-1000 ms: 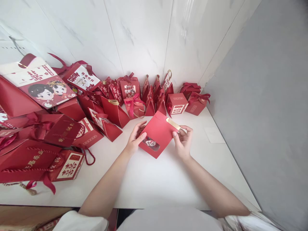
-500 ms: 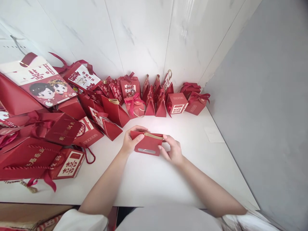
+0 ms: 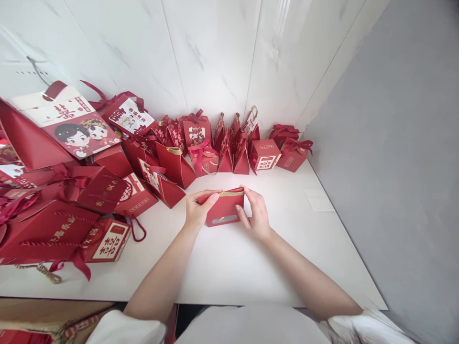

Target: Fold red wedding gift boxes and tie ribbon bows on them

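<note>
Between my hands, over the middle of the white table, is a red gift box [image 3: 225,206] with a gold ribbon strip along its top edge and a pale oblong window low on its near face. My left hand [image 3: 199,209] grips its left end, thumb on the near face by the ribbon and fingers behind. At the right end my right hand [image 3: 255,211] is closed on it, with fingertips at the top corner and the thumb against the near face. The far side of the box is hidden.
Red gift boxes [image 3: 241,157] line the tiled wall [image 3: 215,52] at the back. A heap of larger ones [image 3: 82,188] fills the table's left side. A grey panel [image 3: 387,157] borders the right edge. Below the table at left is a cardboard box [image 3: 53,313].
The box in my hands has tipped more upright. My right fingers have moved up to its top right corner. The view has shifted slightly.
</note>
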Tool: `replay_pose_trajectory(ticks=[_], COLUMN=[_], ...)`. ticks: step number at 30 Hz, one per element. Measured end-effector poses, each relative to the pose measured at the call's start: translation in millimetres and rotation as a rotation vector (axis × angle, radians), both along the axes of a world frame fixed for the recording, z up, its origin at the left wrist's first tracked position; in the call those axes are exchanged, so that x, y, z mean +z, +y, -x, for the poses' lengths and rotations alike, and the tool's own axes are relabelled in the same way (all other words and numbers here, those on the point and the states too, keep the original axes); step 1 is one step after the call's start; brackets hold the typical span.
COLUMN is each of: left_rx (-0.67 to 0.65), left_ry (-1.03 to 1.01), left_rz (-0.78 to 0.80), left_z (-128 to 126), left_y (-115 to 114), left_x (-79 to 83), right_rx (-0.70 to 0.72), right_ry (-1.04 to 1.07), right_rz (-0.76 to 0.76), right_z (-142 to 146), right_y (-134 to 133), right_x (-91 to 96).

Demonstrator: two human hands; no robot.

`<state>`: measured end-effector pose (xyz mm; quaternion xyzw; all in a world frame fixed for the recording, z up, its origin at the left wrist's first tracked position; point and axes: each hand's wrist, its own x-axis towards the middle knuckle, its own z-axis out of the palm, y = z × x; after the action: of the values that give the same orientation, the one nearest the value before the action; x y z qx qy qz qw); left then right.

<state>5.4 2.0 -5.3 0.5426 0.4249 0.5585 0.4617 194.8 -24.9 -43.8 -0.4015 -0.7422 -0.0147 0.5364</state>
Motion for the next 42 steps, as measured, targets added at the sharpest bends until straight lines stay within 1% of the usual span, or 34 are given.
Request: replay_pose_trajectory(ticks=[3,8,10,12,15,19,23,26,28,32,35,39,42], left_rx=[0.025,0.09,0.087,0.074,0.079,0.096,0.089,0.093,0.1,0.113,0.113,0.106,0.101], left_ry=[0.02,0.086,0.095,0.096,0.082,0.107,0.116,0.104,0.099,0.109,0.106,0.101,0.088], left_rz=[-0.029,-0.232,-0.255,-0.253,-0.227,-0.192,-0.19,-0.185,-0.181,-0.188,-0.201,-0.207,-0.211], left_z=[-3,-5,-4,-4,-4,-5,-5,-6,-6,-6,-5,-6,-7], left_y=[-1,1,1,1,0,-1,-1,-1,-1,-1,-2,-2,-3], left_x=[2.5,2.9,2.0,0.9,-0.6,-2.0,-1.7,-0.9,-0.8,-2.2,-3.1,-1.7,0.2], right_rx=[0.007,0.012,0.016,0.033,0.051,0.041,0.034,0.085,0.093,0.079,0.045,0.004,-0.013], right_ry=[0.028,-0.017,-0.073,-0.125,-0.135,-0.135,-0.115,-0.1,-0.098,-0.002,0.057,-0.009,-0.033], right_rz=[-0.002,-0.086,-0.115,-0.137,-0.177,-0.224,-0.218,-0.212,-0.222,-0.173,-0.131,-0.154,-0.191], right_z=[0,1,2,4,7,8,10,11,11,16,19,20,20], right_y=[0,7,11,15,19,21,21,23,24,21,17,15,16], right_x=[8.9,34.9,43.2,46.9,43.0,29.4,21.9,21.0,20.7,21.6,26.0,31.0,28.2])
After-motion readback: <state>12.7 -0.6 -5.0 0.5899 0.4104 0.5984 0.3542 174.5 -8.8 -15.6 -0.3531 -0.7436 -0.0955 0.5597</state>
